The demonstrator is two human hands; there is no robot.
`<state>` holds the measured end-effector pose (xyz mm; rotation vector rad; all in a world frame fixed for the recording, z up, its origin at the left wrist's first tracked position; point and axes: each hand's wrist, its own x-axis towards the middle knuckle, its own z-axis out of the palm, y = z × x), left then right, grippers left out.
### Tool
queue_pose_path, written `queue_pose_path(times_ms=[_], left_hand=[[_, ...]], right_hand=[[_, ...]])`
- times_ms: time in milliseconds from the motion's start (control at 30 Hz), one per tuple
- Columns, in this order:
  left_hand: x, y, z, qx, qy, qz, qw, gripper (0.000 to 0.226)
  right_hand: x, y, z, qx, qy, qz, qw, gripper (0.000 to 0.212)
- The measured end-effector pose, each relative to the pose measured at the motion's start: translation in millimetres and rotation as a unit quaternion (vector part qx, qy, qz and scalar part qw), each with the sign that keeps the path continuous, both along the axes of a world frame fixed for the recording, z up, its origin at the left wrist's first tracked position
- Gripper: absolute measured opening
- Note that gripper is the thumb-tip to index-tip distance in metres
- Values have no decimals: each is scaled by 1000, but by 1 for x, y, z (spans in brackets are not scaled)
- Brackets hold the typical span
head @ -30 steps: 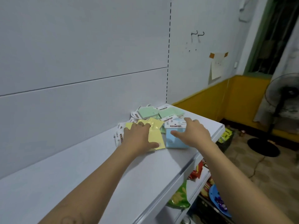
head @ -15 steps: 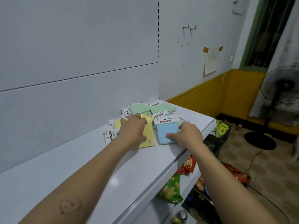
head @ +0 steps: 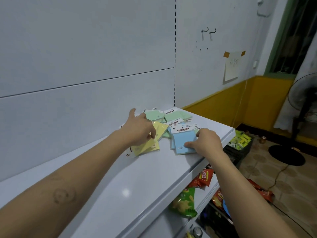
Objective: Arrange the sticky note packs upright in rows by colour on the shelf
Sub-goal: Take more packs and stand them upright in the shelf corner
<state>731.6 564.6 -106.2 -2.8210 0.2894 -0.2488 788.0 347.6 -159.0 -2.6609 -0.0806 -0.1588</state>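
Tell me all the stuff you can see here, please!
yellow packs: at least two, yellow, flat on shelf under left hand
blue packs: at least two, blue, flat under right hand
green packs: several, green, flat at the back by the wall
shelf: one, white
snack bags: several, green and red, lower shelves
fan: one, black, floor at right
paper note: one, white, taped on wall
left hand: on yellow packs
right hand: on blue packs

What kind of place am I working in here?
Probably a small shop. A white retail shelf holds packaged sticky note packs, snack bags sit on the tier below, and a crate of stock stands on the floor.
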Motion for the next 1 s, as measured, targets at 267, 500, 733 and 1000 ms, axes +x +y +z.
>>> queue_pose_path(times_ms=[267, 500, 733, 1000], left_hand=[[-14, 6, -53, -27, -93, 180, 979, 65], [-35, 23, -59, -149, -23, 320, 935, 60], [-35, 34, -65, -361, -39, 304, 881, 48], [-54, 46, -80, -525, -146, 259, 797, 34]], right_hand=[[-4, 6, 16, -45, 4, -4, 999, 46], [-7, 22, 20, 113, -59, 79, 989, 29], [-17, 55, -16, 290, -27, 85, 953, 24], [-27, 52, -37, 288, -53, 121, 949, 22]])
